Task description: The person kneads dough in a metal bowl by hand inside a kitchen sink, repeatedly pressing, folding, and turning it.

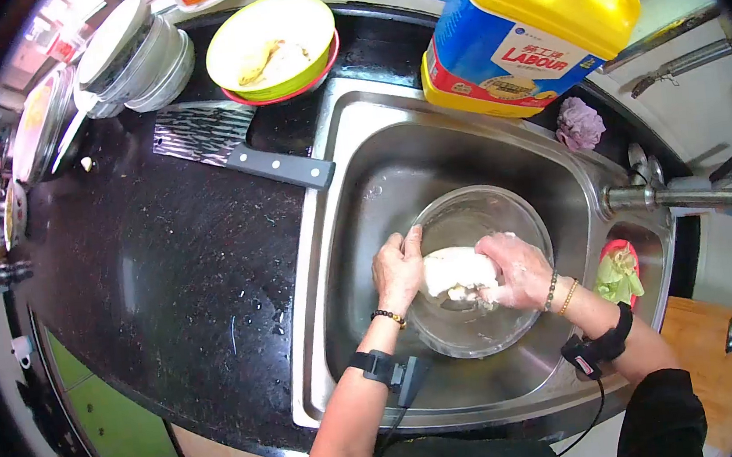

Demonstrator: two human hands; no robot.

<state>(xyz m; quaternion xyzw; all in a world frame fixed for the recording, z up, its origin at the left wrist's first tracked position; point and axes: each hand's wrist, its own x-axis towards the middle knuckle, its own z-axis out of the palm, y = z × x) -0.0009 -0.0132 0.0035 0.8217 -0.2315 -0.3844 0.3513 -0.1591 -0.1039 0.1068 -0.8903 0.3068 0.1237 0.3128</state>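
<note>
A round see-through bowl (476, 341) sits in the steel sink (374, 316). Inside it lies a white, soft-looking lump (456, 271), whose exact nature I cannot tell. My right hand (516, 271) is at the lump's right side, fingers curled around its edge. At the bowl's upper left rim is my left hand (398, 271), thumb and fingers closed on the rim beside the lump. Small pale pieces show below the lump, between the hands.
A cleaver (281, 166) lies left of the sink, its handle reaching the sink edge. Behind stand a yellow-green bowl (311, 22), stacked bowls (134, 66) and a large yellow jug (524, 37). The faucet (689, 197) is at right, near a red dish of leaves (619, 275).
</note>
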